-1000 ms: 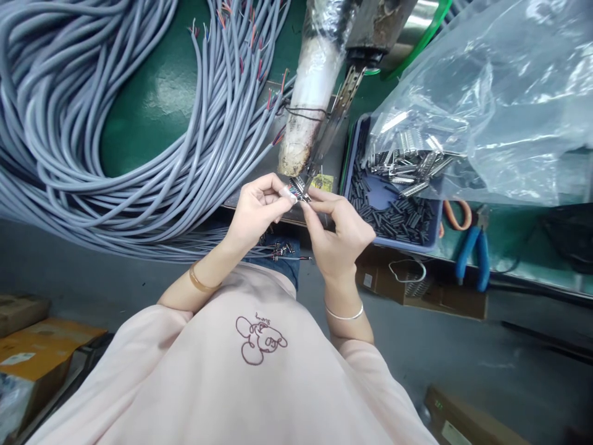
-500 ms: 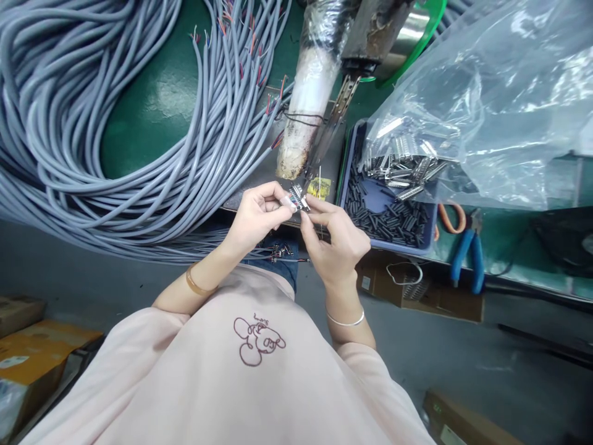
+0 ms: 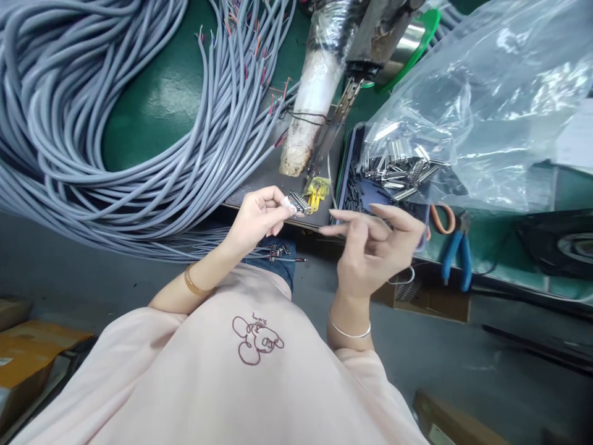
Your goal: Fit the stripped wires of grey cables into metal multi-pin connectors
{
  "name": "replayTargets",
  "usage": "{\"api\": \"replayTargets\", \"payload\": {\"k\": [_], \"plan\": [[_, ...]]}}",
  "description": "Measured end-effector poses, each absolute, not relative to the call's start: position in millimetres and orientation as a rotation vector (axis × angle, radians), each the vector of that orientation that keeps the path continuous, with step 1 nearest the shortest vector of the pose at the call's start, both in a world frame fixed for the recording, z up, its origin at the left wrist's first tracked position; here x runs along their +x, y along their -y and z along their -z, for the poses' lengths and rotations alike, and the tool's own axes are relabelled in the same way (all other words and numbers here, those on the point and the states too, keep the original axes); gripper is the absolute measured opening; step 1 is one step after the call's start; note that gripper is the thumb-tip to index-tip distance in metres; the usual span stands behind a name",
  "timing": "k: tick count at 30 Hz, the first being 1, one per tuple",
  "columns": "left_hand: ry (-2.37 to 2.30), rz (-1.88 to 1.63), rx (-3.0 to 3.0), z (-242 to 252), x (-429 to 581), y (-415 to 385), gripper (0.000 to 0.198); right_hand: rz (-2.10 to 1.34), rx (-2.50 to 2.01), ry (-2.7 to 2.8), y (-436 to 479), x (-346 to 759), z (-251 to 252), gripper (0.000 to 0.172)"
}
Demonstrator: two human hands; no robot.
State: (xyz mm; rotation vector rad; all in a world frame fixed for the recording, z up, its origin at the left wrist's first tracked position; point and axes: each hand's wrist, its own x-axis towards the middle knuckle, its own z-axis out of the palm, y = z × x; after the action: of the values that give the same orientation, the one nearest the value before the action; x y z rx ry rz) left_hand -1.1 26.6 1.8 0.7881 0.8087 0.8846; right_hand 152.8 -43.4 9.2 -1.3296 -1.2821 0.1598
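Observation:
My left hand (image 3: 262, 216) pinches a small multi-pin metal connector (image 3: 299, 203) between thumb and fingertips, close to the bench's front edge. Something whitish covers the fingertips there. Right of it, my right hand (image 3: 377, 244) hangs in front of the blue bin (image 3: 340, 191), fingers apart, with nothing visible in them. A soldering iron tip (image 3: 324, 148) points down just above the connector, beside a wrapped white rod (image 3: 299, 133). Behind the connector a yellow piece (image 3: 316, 193) shows on the bench. The bin holds black sleeves and metal connectors (image 3: 407, 170).
Grey cables (image 3: 152, 179) with stripped coloured ends fill the left of the green bench. A clear plastic bag (image 3: 486, 111) drapes over the bin. Blue-handled cutters (image 3: 456, 253) lie at the right edge. Behind the iron stands a solder spool (image 3: 412, 46). Cardboard boxes (image 3: 41, 358) sit low.
My right hand has let go of the connector and moved right toward the bin, its fingers spreading. My left hand has stayed nearly in place, still holding the connector.

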Motion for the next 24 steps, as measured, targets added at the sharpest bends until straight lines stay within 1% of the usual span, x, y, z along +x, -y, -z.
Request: {"api": "replayTargets", "payload": {"k": [3,8,13,19,24], "plan": [[-0.791,-0.889,0.796,-2.4,-1.8,-24.0,0.031,-0.186,-1.464,1.393,45.6,153.4,-7.0,0.004],[-0.802,-0.93,0.853,-0.1,-0.8,-24.2,0.032,-0.096,-1.433,1.622,39.0,147.5,-6.5,0.008],[-0.834,-1.048,0.88,0.0,2.2,-30.3,0.029,0.009,-1.358,1.656,26.1,140.9,-0.3,0.014],[-0.831,-1.082,0.944,-5.2,3.7,-35.1,0.024,0.078,-1.388,1.657,18.3,140.4,-3.2,0.013],[-0.828,-1.093,0.972,-7.2,3.4,-37.4,0.025,0.129,-1.37,1.673,16.3,140.4,-5.4,0.013]]}}
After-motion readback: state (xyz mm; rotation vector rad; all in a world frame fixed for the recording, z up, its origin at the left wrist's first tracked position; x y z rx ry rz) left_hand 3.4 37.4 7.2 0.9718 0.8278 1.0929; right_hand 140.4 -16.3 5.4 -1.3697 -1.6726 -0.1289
